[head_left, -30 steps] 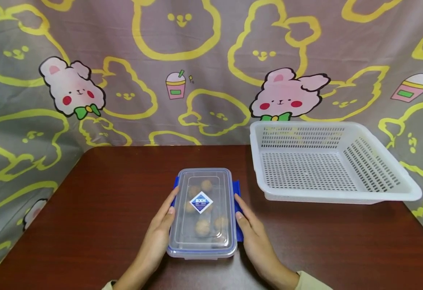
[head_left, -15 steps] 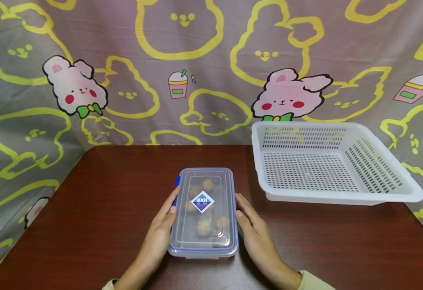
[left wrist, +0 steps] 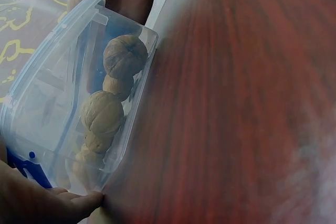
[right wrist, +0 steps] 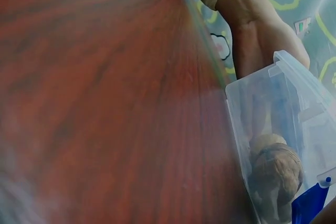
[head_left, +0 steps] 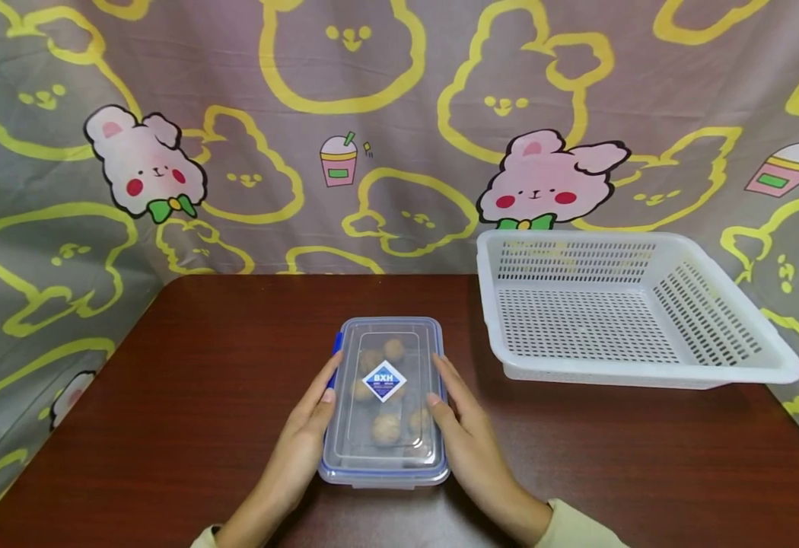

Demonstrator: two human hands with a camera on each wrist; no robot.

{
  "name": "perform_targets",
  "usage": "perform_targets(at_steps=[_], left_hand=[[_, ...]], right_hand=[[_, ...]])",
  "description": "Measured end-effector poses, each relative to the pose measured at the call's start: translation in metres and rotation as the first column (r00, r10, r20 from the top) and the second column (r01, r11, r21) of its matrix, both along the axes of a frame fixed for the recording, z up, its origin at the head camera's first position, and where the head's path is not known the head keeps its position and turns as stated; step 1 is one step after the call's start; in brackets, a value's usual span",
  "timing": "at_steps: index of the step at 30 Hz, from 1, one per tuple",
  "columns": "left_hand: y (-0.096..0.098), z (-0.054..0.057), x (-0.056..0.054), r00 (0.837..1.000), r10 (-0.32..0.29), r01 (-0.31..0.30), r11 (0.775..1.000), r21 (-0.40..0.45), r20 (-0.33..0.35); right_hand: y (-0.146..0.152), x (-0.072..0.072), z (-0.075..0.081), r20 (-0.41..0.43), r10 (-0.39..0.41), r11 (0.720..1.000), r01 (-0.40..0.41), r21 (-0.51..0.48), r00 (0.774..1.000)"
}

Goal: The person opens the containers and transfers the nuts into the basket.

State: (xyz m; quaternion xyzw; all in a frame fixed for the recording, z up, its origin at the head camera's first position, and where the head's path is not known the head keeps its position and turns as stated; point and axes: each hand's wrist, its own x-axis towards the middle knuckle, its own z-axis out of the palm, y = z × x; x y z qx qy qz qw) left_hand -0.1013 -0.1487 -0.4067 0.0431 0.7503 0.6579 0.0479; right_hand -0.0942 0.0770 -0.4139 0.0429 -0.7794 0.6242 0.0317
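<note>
A clear lidded food container (head_left: 387, 457) sits on the table, with a blue-and-white label (head_left: 384, 380) on its lid and several walnuts (left wrist: 102, 113) inside. My left hand (head_left: 300, 438) holds its left side, thumb near the lid rim; in the left wrist view fingertips (left wrist: 86, 203) reach the base edge. On that side a blue latch (head_left: 337, 346) shows beside the fingers. My right hand (head_left: 468, 430) rests against the right side, fingers fairly straight, index fingertip and thumb on the lid's edge. Another blue latch (right wrist: 310, 205) appears low in the right wrist view.
A white perforated basket (head_left: 584, 369) stands at the back right of the dark red-brown table (head_left: 201, 396). Behind the table hangs a curtain (head_left: 256, 91) printed with cartoon animals. The table's left edge slopes down beside the curtain.
The blue latch flap on the container's right side stuck out at first and has been folded down out of sight. My right hand has shifted left onto the lid's edge. The left hand keeps its place.
</note>
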Motion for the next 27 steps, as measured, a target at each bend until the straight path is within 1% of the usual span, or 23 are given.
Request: perform_targets(at_steps=[6, 11, 18, 23, 27], left_hand=[[0.001, 0.0, -0.002, 1.0, -0.003, 0.003, 1.0, -0.011, -0.013], [0.001, 0.0, -0.002, 1.0, -0.014, 0.014, 1.0, -0.012, -0.009], [-0.005, -0.004, 0.0, 0.999, -0.027, 0.025, 0.998, -0.057, -0.021], [-0.009, -0.004, 0.0, 0.997, -0.076, 0.075, 0.996, -0.044, -0.017], [-0.011, 0.0, 0.001, 0.99, -0.141, 0.141, 0.99, -0.012, 0.024]], right_hand=[[0.0, -0.003, 0.001, 0.015, 0.017, 1.0, -0.017, -0.01, 1.0], [-0.001, -0.003, 0.002, 0.022, 0.024, 1.0, -0.024, -0.016, 0.999], [-0.004, 0.0, 0.001, 0.012, 0.028, 0.999, -0.027, -0.028, 1.0], [-0.006, -0.001, 0.001, 0.0, 0.016, 0.999, -0.016, -0.04, 1.0], [-0.007, -0.002, 0.0, -0.002, 0.012, 0.998, -0.012, -0.063, 1.0]])
